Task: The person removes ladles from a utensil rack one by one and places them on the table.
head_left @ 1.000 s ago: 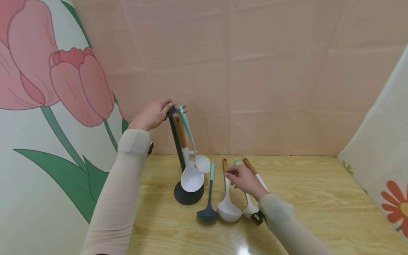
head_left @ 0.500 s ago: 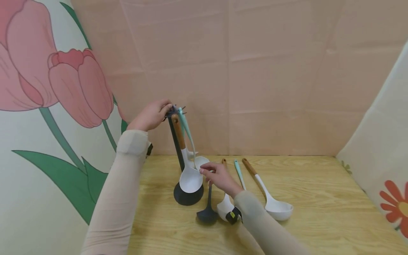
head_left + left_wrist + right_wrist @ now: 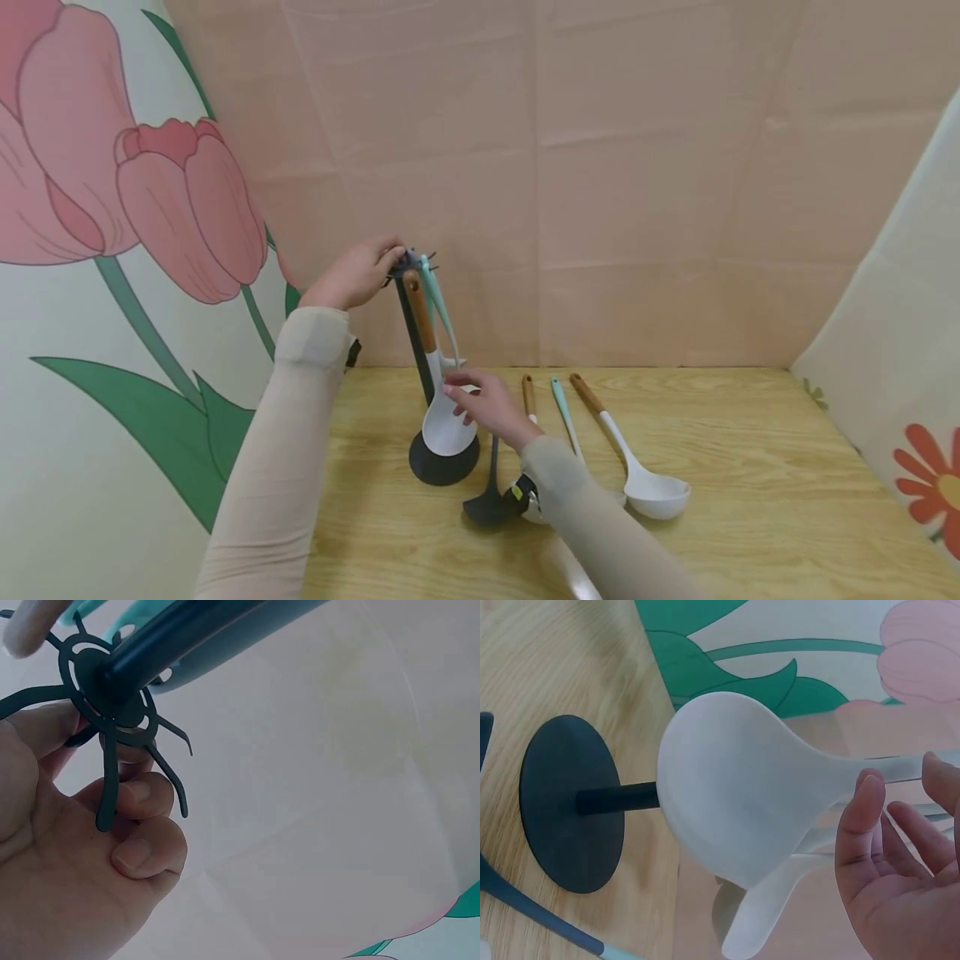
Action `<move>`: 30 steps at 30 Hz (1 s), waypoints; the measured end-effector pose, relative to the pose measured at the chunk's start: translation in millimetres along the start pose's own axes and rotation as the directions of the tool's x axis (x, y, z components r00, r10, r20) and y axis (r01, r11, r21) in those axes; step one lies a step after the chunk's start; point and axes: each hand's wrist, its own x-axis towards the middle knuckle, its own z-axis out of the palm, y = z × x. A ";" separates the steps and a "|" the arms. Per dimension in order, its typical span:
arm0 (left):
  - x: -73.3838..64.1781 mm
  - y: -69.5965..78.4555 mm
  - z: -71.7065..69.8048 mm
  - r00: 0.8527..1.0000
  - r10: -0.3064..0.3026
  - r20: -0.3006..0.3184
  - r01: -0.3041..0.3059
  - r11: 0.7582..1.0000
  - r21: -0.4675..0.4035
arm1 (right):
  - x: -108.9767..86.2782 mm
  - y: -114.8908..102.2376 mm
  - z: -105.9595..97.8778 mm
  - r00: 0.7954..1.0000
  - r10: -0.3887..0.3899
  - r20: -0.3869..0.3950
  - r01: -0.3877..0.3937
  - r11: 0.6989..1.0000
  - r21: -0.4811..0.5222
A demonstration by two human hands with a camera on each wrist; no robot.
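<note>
My left hand (image 3: 354,273) grips the top of a dark rotating utensil rack (image 3: 90,690) with thin hooked arms. From those hooks hang a white ladle (image 3: 450,427) with a wooden handle and several other utensils, one with a mint handle (image 3: 438,296). My right hand (image 3: 491,407) is beside the lower shaft of the hanging white ladle, fingers loosely bent and apart. In the right wrist view, thumb and fingertips are close to that shaft; whether they touch it I cannot tell. The rack's round dark base (image 3: 570,802) stands on the table.
On the wooden table (image 3: 750,450) lie a dark ladle (image 3: 487,507), a wooden-handled utensil (image 3: 528,393) partly behind my right arm, a mint-handled utensil (image 3: 566,408) and a white ladle (image 3: 654,495). A pinkish cloth wall (image 3: 637,208) rises behind.
My right hand has moved left from over the utensils on the table to the hanging ladle on the rack. The left hand stays on the rack's top.
</note>
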 end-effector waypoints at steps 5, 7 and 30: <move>-0.8 1.9 -0.1 1.000 0.000 0.001 0.000 1.000 -0.005 | 1.4 -5.2 3.0 0.999 -0.024 0.036 0.023 1.000 0.011; -1.4 2.3 -0.3 1.000 0.001 0.001 -0.001 1.000 -0.006 | 2.4 -5.8 4.9 0.998 -0.026 0.049 0.025 1.000 0.009; -1.8 2.5 2.4 1.000 -0.005 -0.017 0.004 0.999 -0.033 | -2.1 -12.5 21.7 0.995 -0.069 0.070 0.074 0.995 -0.067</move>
